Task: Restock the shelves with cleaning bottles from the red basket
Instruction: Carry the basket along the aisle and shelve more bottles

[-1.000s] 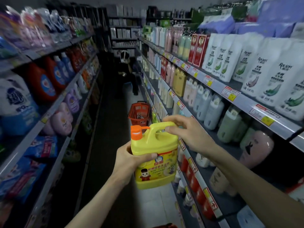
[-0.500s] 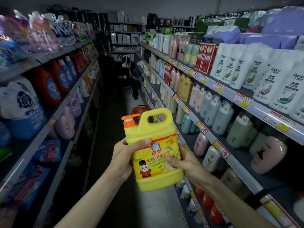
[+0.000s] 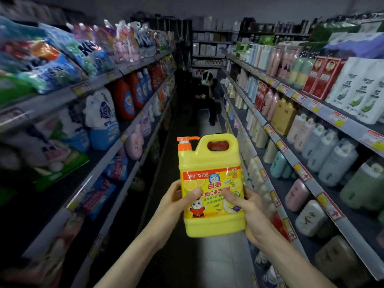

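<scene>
Fingers of the left hand (image 3: 172,206) wrap behind the lower left side of the yellow bottle (image 3: 209,161), and its thumb (image 3: 193,195) lies pressed across the front label; the right hand (image 3: 252,213) grasps the lower right side the same way, thumb (image 3: 230,198) on the label and the remaining fingers hidden behind the bottle. So both hands are clenched on the bottle, which is held upright in mid-air in the middle of the aisle, label facing the camera, touching neither run of shelves.

At the top left of the bottle sits an orange pump (image 3: 185,142), its spout pointing left; to the right of the pump the moulded handle (image 3: 218,136) arches over an opening, and something red shows through that opening, though what it is cannot be told.

Left of the bottle runs the left shelving (image 3: 116,146), carrying red detergent jugs (image 3: 124,100), blue-and-white bags (image 3: 104,121) and pink bottles (image 3: 135,144); the nearest part is blurred. Right of the bottle runs the right shelving (image 3: 307,179) with price tags along its edges; it holds pale pump bottles (image 3: 330,150), a squat yellow jug (image 3: 283,116), red boxes (image 3: 324,77) and white refill pouches (image 3: 357,88).

Beyond the bottle, at the far end of the aisle, a seated person (image 3: 204,94) in dark clothes is visible; below the bottle lies pale floor tile (image 3: 220,258).
</scene>
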{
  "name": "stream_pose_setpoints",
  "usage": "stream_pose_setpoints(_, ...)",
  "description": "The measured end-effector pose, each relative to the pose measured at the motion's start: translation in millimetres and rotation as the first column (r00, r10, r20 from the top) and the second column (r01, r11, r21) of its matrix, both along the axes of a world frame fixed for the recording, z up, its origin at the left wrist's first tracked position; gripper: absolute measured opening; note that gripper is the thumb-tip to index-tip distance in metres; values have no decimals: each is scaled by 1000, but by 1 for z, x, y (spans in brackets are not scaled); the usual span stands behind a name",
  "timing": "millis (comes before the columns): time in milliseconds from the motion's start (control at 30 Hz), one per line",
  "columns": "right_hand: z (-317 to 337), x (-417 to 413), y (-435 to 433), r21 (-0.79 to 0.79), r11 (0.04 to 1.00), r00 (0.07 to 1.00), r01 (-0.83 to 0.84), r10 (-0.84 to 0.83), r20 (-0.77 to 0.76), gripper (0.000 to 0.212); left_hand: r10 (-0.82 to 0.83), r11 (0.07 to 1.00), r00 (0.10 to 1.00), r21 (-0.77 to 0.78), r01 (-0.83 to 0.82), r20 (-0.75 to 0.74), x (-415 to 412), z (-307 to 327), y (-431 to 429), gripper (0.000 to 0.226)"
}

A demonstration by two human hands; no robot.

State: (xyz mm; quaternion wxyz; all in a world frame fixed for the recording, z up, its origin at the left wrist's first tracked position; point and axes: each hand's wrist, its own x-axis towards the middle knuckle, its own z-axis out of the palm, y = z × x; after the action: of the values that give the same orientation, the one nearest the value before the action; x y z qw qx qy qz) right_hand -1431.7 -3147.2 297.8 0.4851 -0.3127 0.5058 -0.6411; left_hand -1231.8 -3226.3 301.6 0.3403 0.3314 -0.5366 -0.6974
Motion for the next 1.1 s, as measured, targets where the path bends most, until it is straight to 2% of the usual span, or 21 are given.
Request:
stream_pose_setpoints(133, 15, 15, -8, -65, 987, 988, -146, 142, -67, 56, 161, 981, 987, -112, -157, 23, 27, 12, 24, 40)
stream_pose_setpoints(267, 28, 30, -11, -100, 943, 933, -317, 292, -209, 59, 353, 915, 936, -208, -345, 3, 46, 26, 62, 37)
stream_pose_setpoints(367, 34, 43, -2, -114, 881, 863, -459, 413, -291, 50, 482, 843, 876, -272, -464, -1, 59, 33, 97, 39)
stream_pose_setpoints(500, 35, 67, 18, -131, 767, 758, -628, 565, -327, 50, 625, 732, 781, -349, -585, 1, 80, 36, 155, 44)
stream_pose_setpoints(667, 37, 124, 60, -131, 598, 598, -791, 710, -371, 55, 791, 570, 612, -378, -730, 11, 117, 35, 237, 45)
stream_pose_setpoints(800, 36, 181, 101, -109, 476, 476, -873, 781, -405, 49, 886, 437, 463, -354, -827, 14, 157, 29, 308, 40)
stream_pose_setpoints(1100, 38, 325, 234, -88, 166, 188, -982, 895, -404, 45, 993, 118, 117, -400, -909, 26, 245, 26, 488, 42)
